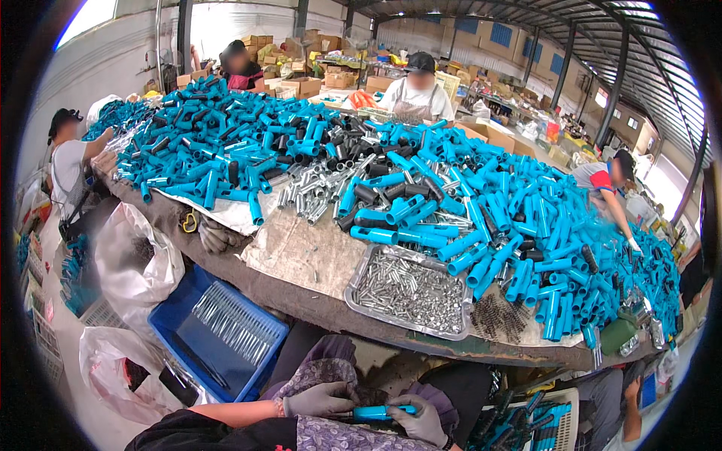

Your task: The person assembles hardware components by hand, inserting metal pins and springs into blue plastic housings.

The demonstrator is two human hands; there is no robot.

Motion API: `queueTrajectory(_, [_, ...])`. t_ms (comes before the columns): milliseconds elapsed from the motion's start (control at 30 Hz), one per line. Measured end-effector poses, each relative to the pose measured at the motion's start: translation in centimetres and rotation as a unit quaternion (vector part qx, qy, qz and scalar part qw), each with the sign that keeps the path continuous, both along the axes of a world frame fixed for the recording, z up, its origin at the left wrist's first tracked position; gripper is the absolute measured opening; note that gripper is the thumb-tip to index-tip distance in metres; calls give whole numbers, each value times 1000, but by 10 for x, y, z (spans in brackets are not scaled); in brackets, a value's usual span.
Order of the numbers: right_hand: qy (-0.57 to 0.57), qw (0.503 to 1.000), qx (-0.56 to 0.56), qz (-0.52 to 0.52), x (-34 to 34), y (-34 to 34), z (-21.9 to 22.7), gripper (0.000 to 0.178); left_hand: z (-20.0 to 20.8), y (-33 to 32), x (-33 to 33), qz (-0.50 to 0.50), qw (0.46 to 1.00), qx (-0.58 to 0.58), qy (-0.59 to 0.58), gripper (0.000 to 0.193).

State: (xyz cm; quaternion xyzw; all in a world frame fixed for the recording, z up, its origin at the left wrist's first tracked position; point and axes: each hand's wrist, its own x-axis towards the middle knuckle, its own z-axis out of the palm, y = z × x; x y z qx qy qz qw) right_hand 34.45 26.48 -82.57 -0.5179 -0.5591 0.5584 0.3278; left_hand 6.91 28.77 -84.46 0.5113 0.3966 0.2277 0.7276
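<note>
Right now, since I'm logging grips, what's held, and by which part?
A blue tubular piece: the right hand grips its right end; the left hand is at its left end, exact contact unclear.

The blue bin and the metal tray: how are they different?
The blue bin is blue, while the metal tray is silvery. The bin sits lower than the table; the tray lies on it. The bin holds slim silvery rods in a neat row; the tray holds loose small metal parts. Both are open-topped containers.
</note>
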Motion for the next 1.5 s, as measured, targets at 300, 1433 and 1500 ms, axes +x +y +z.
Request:
queueTrajectory(300, [5, 1000, 13, -7, -1, 1, -7, 21, 37, 3, 2, -11, 996, 29, 88, 29])
queueTrajectory(1433, [10, 1000, -9, -11, -3, 1, -12, 24, -10, 5, -4, -38, 999, 37, 0, 26])
queueTrajectory(1500, [14, 1000, -9, -12, -4, 2, -10, 24, -10, 5, -4, -34, 999, 36, -5, 26])
